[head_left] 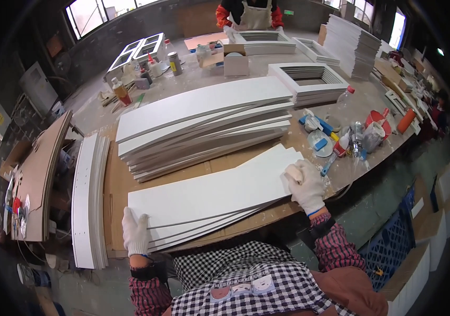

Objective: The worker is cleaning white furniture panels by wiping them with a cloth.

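Several white panels (209,195) lay fanned on the bench (259,67) between the left hand (135,231), thumb spread, and right hand (307,185), curled, grip unclear; apparent squaring called for even pressure.

Wears white knit gloves (134,226) on the left hand (136,234) and right hand (306,187), ribbed at the cuffs and edged in blue. Has dark bands (144,272) near both wrists, at the ends of plaid sleeves (335,245) in dark red, pink and black. Wears a black-and-white checked apron (288,284), with smaller checks farther down, bearing a print (242,288) of three round cartoon heads, one reddish, two pale. Shows plain reddish-brown cloth (348,292) at the right side, loosely folded.
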`<action>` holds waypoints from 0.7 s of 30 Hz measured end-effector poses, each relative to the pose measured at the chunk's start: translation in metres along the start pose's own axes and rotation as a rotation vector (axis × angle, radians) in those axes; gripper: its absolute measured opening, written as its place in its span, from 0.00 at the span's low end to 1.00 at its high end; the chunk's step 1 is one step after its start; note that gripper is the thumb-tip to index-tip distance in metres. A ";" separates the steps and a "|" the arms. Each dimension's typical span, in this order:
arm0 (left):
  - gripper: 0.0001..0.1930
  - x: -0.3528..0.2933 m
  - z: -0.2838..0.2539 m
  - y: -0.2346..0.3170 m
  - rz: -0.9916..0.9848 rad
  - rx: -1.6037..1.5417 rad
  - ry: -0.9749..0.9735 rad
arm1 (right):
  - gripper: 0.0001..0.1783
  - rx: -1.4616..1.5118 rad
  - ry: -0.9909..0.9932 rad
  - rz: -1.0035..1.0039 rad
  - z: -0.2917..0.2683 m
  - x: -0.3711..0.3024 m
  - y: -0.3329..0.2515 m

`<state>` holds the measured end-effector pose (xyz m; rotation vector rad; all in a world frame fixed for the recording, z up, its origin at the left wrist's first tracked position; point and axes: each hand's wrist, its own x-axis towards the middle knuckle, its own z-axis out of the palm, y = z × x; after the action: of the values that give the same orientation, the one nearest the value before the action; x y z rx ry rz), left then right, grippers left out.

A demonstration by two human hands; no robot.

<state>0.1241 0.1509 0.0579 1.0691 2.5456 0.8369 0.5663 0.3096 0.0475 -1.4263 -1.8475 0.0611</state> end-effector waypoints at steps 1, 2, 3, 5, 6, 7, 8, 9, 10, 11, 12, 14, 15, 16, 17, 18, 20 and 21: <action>0.34 -0.007 -0.008 -0.004 0.008 0.031 -0.006 | 0.18 -0.033 0.062 -0.045 0.006 0.001 0.006; 0.33 -0.010 -0.004 -0.018 0.050 -0.006 0.000 | 0.19 -0.059 0.122 -0.091 0.012 0.003 0.012; 0.33 -0.015 -0.003 -0.030 0.101 -0.008 -0.012 | 0.19 -0.010 0.093 -0.097 0.010 0.009 0.005; 0.30 -0.031 -0.004 -0.037 0.090 -0.153 -0.011 | 0.14 0.010 0.006 -0.066 0.006 0.018 -0.004; 0.27 -0.038 -0.004 -0.045 0.092 -0.348 -0.013 | 0.12 -0.009 -0.106 0.044 0.007 0.019 -0.007; 0.26 -0.049 -0.010 -0.038 0.055 -0.502 -0.049 | 0.12 0.023 -0.138 0.018 0.014 0.021 -0.021; 0.26 -0.054 -0.005 -0.047 0.037 -0.627 -0.032 | 0.12 -0.082 -0.195 -0.181 0.022 0.022 -0.038; 0.26 -0.059 -0.001 -0.054 0.030 -0.753 -0.013 | 0.13 -0.187 -0.239 -0.382 0.030 0.022 -0.053; 0.26 -0.063 0.000 -0.051 0.014 -0.750 0.009 | 0.17 -0.139 -0.291 -0.421 0.044 0.018 -0.072; 0.26 -0.067 -0.001 -0.050 -0.013 -0.854 0.015 | 0.20 -0.080 -0.295 -0.499 0.057 0.010 -0.098; 0.26 -0.070 -0.003 -0.050 -0.034 -0.958 0.019 | 0.24 -0.022 -0.296 -0.574 0.067 0.001 -0.128; 0.26 -0.070 -0.004 -0.058 -0.029 -0.986 0.016 | 0.31 0.057 -0.472 -0.667 0.085 -0.010 -0.185; 0.26 -0.069 -0.003 -0.059 -0.008 -1.018 -0.010 | 0.33 0.111 -0.485 -0.730 0.098 -0.018 -0.207; 0.27 -0.069 -0.004 -0.057 -0.008 -1.030 -0.015 | 0.35 0.166 -0.498 -0.792 0.113 -0.028 -0.227; 0.27 -0.069 -0.004 -0.057 -0.007 -1.035 -0.012 | 0.35 0.238 -0.512 -0.838 0.125 -0.037 -0.249; 0.26 -0.067 0.000 -0.057 -0.018 -1.205 -0.015 | 0.35 0.301 -0.522 -0.878 0.134 -0.046 -0.269; 0.26 -0.062 0.008 -0.067 -0.021 -1.374 -0.024 | 0.26 0.455 -0.463 -1.001 0.152 -0.062 -0.304; 0.26 -0.059 0.012 -0.088 -0.064 -1.492 -0.064 | 0.15 0.600 -0.654 -1.059 0.138 -0.057 -0.329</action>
<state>0.1204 0.0633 -0.0035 0.4239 1.1602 2.0204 0.2245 0.1971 0.0775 0.1047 -2.5782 0.5380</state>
